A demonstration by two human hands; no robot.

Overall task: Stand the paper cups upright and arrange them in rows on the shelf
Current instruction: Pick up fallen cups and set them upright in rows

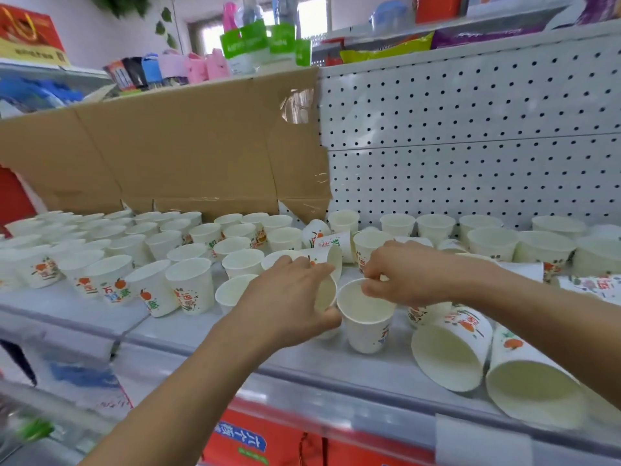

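White paper cups with orange and green print cover the grey shelf [188, 331]. On the left they stand upright in rows [188, 287]. My left hand [285, 297] grips an upright cup [325, 295] at the shelf's middle, mostly hidden behind my fingers. Right beside it, my right hand [403, 274] pinches the far rim of another upright cup [366, 317]. Two cups lie on their sides at the front right, one [450, 354] and one [534, 381], mouths facing me. More tipped cups [331, 242] lie behind my hands.
A flattened cardboard sheet [168, 153] leans against the white pegboard back [470, 146]. Upright cups [490, 242] stand loosely along the back right. Packaged goods fill the upper shelf [437, 38]. A red carton [268, 442] sits below the shelf's front edge.
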